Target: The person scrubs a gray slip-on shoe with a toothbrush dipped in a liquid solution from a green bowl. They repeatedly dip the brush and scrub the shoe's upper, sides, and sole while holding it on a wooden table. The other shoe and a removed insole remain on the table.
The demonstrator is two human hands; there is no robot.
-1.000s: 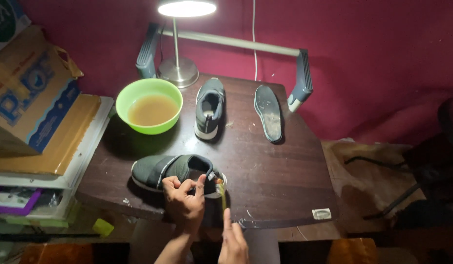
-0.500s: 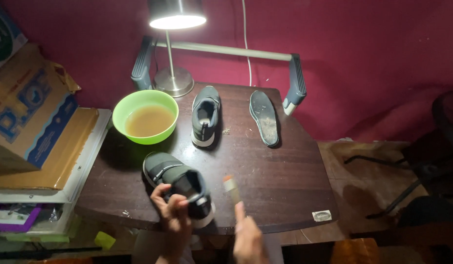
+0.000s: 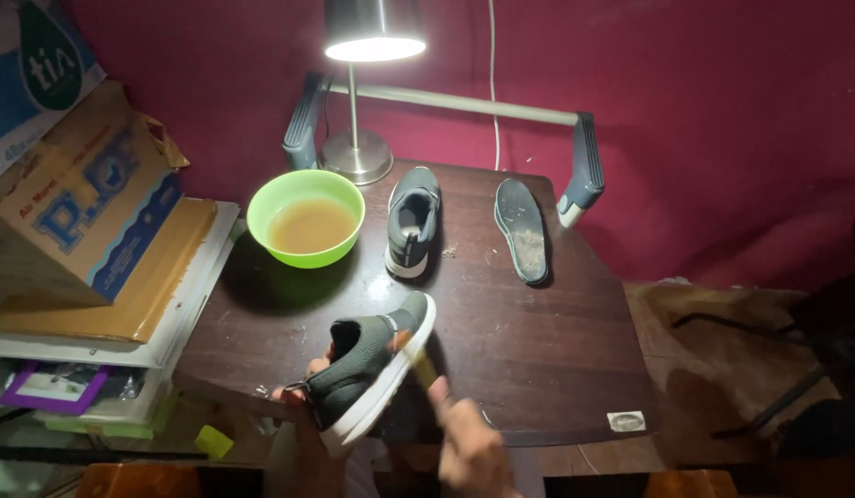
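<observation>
Right, head view only, looking down at a dark wooden table (image 3: 538, 369). Left hand (image 3: 303, 398) is closed around the heel end of a dark grey slip-on shoe (image 3: 363, 364) with a white sole, holding it lifted off the tabletop and tilted, toe pointing up and away from the person. Fingers mostly hidden behind the shoe; only knuckles show at the heel.

Right hand (image 3: 469, 447) sits just right of the shoe, blurred, wrapped around the handle of a small brush (image 3: 416, 361). Brush head is against the shoe's white sole edge near the toe. Exact finger positions can't be made out.

Beyond the hands, further up the table: a green bowl (image 3: 306, 218) of murky brown liquid, up and left of the held shoe. A second grey shoe (image 3: 413, 219) stands flat just right of the bowl. A loose insole (image 3: 522, 229) lies further right, apart from that shoe. A metal desk lamp (image 3: 361, 92) is lit at the far edge. Cardboard boxes (image 3: 86, 212) are stacked well left of the left hand.
</observation>
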